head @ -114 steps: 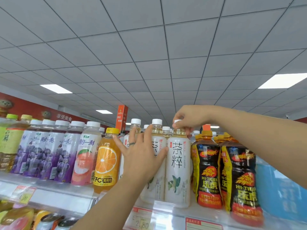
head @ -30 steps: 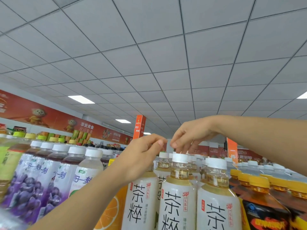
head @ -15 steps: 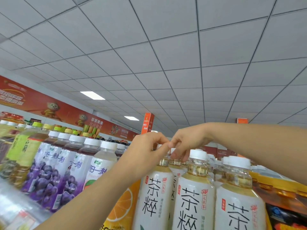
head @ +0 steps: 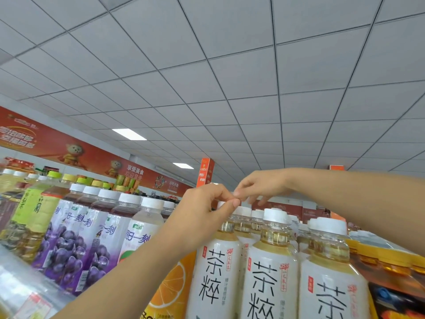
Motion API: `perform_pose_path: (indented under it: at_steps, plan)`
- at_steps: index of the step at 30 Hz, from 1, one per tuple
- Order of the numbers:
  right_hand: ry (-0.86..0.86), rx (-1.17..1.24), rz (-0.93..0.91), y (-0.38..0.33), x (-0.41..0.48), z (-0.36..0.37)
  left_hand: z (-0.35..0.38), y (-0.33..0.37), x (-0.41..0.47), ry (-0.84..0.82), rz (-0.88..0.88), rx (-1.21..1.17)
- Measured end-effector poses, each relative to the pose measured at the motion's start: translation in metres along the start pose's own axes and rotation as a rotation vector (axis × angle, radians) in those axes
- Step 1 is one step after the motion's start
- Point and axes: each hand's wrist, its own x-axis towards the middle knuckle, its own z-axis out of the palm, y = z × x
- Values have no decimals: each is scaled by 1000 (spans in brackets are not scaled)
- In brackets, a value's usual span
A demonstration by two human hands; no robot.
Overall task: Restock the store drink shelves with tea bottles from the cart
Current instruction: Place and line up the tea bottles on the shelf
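The left hand (head: 202,210) curls its fingers and thumb round the white cap of the leftmost white-labelled plastic tea bottle (head: 213,272). That bottle stands upright at the shelf front beside 2 matching tea bottles (head: 271,284). The right hand (head: 259,186) hovers just above the caps behind, fingertips bunched against the left thumb; I cannot tell whether they pinch anything. To seat this bottle well, steer it by the cap, hold it upright, label outward, snug to its neighbours, without nudging the orange-printed juice bottle (head: 170,288) alongside.
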Motion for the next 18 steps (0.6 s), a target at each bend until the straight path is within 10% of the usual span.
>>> perform_pose_path:
  at_steps: [6, 18]
  plan:
    - [-36, -333, 141, 32, 19, 14, 2, -4, -1, 6, 14, 10]
    - [-146, -61, 98, 26, 18, 9, 5, -5, -2, 40, 10, -23]
